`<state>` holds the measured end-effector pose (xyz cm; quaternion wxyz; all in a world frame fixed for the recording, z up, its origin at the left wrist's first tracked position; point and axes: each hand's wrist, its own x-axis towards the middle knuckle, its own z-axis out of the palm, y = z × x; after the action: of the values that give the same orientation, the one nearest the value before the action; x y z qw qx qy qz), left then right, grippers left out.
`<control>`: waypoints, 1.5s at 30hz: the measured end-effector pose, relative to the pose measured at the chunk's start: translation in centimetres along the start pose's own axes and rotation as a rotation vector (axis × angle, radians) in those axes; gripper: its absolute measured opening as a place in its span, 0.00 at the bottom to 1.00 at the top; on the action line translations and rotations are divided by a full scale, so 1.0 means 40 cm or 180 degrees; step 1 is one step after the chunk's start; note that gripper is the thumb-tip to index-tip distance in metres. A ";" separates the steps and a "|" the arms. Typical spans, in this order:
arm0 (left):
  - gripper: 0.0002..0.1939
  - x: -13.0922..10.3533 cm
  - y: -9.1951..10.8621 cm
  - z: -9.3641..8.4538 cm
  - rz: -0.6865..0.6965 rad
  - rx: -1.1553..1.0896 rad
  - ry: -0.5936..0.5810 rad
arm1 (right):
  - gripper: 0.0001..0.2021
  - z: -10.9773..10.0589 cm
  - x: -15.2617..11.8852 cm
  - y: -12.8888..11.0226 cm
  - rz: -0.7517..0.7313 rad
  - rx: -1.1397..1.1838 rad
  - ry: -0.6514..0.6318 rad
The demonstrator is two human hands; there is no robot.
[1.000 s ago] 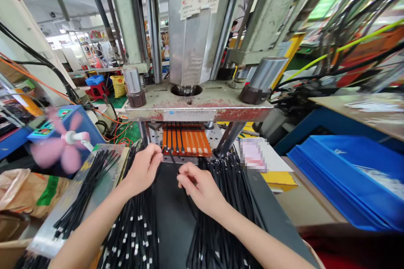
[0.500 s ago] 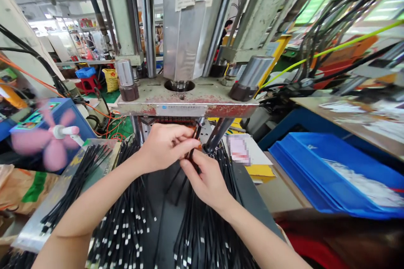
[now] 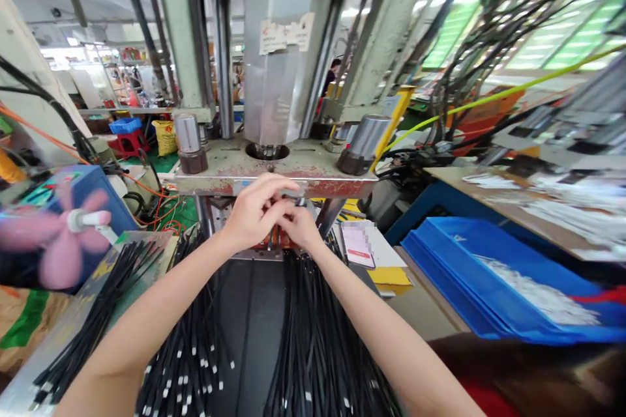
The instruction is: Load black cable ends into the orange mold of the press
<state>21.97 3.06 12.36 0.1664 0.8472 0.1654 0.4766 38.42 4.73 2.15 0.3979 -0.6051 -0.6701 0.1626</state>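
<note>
curls left hand (image 3: pixel 257 214) and right hand (image 3: pixel 299 228) together, fingers narrow, around a dark cable end (image 3: pixel 300 201) just near of the press plate (image 3: pixel 310 166) (cannot tell which grips it); best square the tip gently, clear of the right cable bundle (image 3: pixel 313 326).

Single head-worn view. Scene is being looked at forward and down from above the person's own forearms (image 3: pixel 166 300), which are being cut by the bottom edge. Left hand (image 3: pixel 257 212) and right hand (image 3: pixel 299 228) are being framed close, near centre. Press (image 3: pixel 274 98) just beyond is being faced roughly head-on, its top being cropped; black cables (image 3: pixel 317 332) below are being viewed more steeply. Pink fan (image 3: pixel 59 264) is being taken in at left, blue tray (image 3: pixel 452 267) at right; workshop shelving (image 3: pixel 115 75) is being shown far behind.
</note>
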 end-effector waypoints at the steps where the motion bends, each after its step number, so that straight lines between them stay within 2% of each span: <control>1: 0.12 -0.025 -0.026 0.012 -0.0295 0.0090 0.0107 | 0.14 0.002 0.024 0.007 0.0089 -0.0037 0.0026; 2: 0.14 -0.052 -0.054 0.024 -0.0582 0.0249 0.0080 | 0.14 0.003 0.045 0.013 0.0174 -0.0052 0.0021; 3: 0.13 -0.080 -0.084 0.034 -0.0760 0.0474 -0.0154 | 0.13 0.005 0.061 0.018 0.0242 -0.0061 0.0005; 4: 0.11 -0.106 -0.112 0.042 -0.0770 0.0712 -0.0540 | 0.13 0.006 0.073 0.022 0.0289 -0.0077 -0.0014; 7: 0.14 -0.163 -0.167 0.056 -0.0182 0.1211 -0.1757 | 0.14 0.005 0.090 0.025 0.0400 -0.0208 -0.0164; 8: 0.16 -0.175 -0.173 0.058 0.0026 0.1310 -0.2005 | 0.13 0.003 0.092 0.024 0.0420 -0.0266 -0.0226; 10: 0.19 -0.190 -0.170 0.062 0.0233 0.1506 -0.2239 | 0.11 -0.002 0.093 0.020 0.0429 -0.0373 -0.0344; 14: 0.22 -0.195 -0.139 0.069 0.0208 0.1831 -0.2299 | 0.10 -0.010 0.097 0.014 0.0372 -0.0542 -0.0490; 17: 0.26 -0.177 -0.134 0.074 -0.0075 0.1857 -0.2338 | 0.10 -0.012 0.096 0.015 0.0277 -0.0625 -0.0472; 20: 0.28 -0.131 -0.172 0.083 -0.0513 0.1840 -0.2533 | 0.11 -0.015 0.077 0.019 0.0181 -0.0698 -0.0362; 23: 0.29 -0.070 -0.244 0.105 -0.0984 0.1862 -0.2662 | 0.16 -0.019 0.036 0.027 -0.0030 -0.0875 -0.0315; 25: 0.28 -0.028 -0.293 0.128 -0.1225 0.1882 -0.2597 | 0.17 -0.019 0.013 0.034 -0.0218 -0.1010 -0.0354; 27: 0.26 0.013 -0.329 0.152 -0.1345 0.1895 -0.2455 | 0.18 -0.017 0.007 0.038 -0.0197 -0.1121 -0.0371; 29: 0.25 0.045 -0.345 0.170 -0.1384 0.1892 -0.2321 | 0.19 -0.012 0.015 0.038 -0.0022 -0.1204 -0.0334; 32: 0.26 0.056 -0.328 0.167 -0.1407 0.1883 -0.2214 | 0.20 -0.013 0.016 0.037 -0.0012 -0.1219 -0.0130; 34: 0.26 0.018 -0.292 0.144 -0.1386 0.1875 -0.2199 | 0.20 -0.026 -0.019 0.043 -0.0084 -0.1153 0.0166; 36: 0.25 -0.059 -0.241 0.112 -0.1150 0.1844 -0.1963 | 0.17 -0.044 -0.087 0.055 0.0053 -0.1267 0.0320; 38: 0.22 -0.161 -0.184 0.085 -0.0735 0.1827 -0.1566 | 0.14 -0.060 -0.170 0.067 0.0465 -0.1719 0.0085; 40: 0.19 -0.261 -0.136 0.074 -0.0545 0.1989 -0.1521 | 0.18 -0.066 -0.246 0.074 0.0894 -0.2257 -0.0503; 41: 0.18 -0.302 -0.119 0.077 -0.0638 0.2161 -0.1623 | 0.19 -0.065 -0.274 0.074 0.0987 -0.2430 -0.0806; 43: 0.18 -0.355 -0.104 0.096 -0.1177 0.2487 -0.1898 | 0.18 -0.059 -0.309 0.072 0.0987 -0.2475 -0.1228; 45: 0.20 -0.370 -0.111 0.123 -0.1863 0.2560 -0.2148 | 0.14 -0.056 -0.317 0.068 0.0941 -0.2262 -0.1341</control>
<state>18.41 -0.10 -3.13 0.0004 0.8675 0.4972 0.0157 41.29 -7.22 -2.59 -0.0080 -0.7475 -0.6571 0.0970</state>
